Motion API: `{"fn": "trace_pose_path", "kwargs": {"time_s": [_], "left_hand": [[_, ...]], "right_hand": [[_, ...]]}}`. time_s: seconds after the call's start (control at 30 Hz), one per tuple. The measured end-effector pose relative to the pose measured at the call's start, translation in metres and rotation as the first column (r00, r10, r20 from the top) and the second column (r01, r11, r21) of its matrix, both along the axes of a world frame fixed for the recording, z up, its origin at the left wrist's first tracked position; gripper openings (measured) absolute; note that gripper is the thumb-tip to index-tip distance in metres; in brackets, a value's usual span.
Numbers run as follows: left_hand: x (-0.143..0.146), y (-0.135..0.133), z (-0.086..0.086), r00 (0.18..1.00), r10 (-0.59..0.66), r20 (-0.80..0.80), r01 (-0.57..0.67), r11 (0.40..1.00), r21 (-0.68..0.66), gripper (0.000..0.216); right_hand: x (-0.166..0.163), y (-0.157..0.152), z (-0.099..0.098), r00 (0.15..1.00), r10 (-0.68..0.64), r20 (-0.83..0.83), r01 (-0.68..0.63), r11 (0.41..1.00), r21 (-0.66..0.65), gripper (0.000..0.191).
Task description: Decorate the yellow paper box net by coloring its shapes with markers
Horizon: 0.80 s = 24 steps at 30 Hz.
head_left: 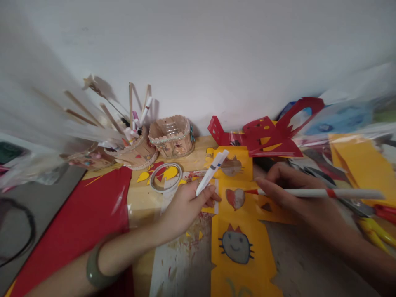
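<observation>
My left hand (188, 204) is closed round a white marker (213, 171) that points up and to the right; its knuckles rest on the left edge of a long yellow paper strip (244, 231). My right hand (291, 189) grips a white pen with a red tip (315, 192), lying almost level, its tip touching a heart shape (235, 199) drawn on the strip. Below the heart is a drawn grey smiling face with red ears (236, 246); above it is another brownish drawing (231, 166).
A red paper sheet (83, 222) lies at the left beside a tape roll (166, 177). Two stick-built holders (171, 138) with pens and sticks stand by the wall. Red cut paper shapes (266, 136), yellow sheets (361, 165) and scissors (371, 218) crowd the right.
</observation>
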State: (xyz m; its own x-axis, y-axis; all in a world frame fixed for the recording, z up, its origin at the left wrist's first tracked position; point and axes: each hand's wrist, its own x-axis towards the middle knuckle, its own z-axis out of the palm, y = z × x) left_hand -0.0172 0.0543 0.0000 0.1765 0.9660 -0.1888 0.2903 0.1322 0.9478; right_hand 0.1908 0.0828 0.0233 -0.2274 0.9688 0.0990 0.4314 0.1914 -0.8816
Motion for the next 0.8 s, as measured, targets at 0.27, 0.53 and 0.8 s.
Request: {"fn": "trace_pose_path", "kwargs": {"time_s": [0.27,0.53,0.8], "left_hand": [[0.0,0.0,0.001,1.0,-0.01,-0.025,0.011,0.999,0.031,0.038],[0.0,-0.001,0.0,1.0,0.003,0.004,-0.003,1.0,0.025,0.035],[0.0,0.0,0.002,1.0,0.008,-0.028,-0.007,1.0,0.029,0.036]], "right_hand": [[0.005,-0.007,-0.009,0.994,0.111,-0.003,-0.11,0.978,-0.175,0.021],[0.006,-0.009,-0.017,0.989,0.13,0.065,-0.122,0.986,-0.112,0.025],[0.007,-0.009,-0.02,0.977,0.211,0.029,-0.206,0.971,-0.121,0.028]]}}
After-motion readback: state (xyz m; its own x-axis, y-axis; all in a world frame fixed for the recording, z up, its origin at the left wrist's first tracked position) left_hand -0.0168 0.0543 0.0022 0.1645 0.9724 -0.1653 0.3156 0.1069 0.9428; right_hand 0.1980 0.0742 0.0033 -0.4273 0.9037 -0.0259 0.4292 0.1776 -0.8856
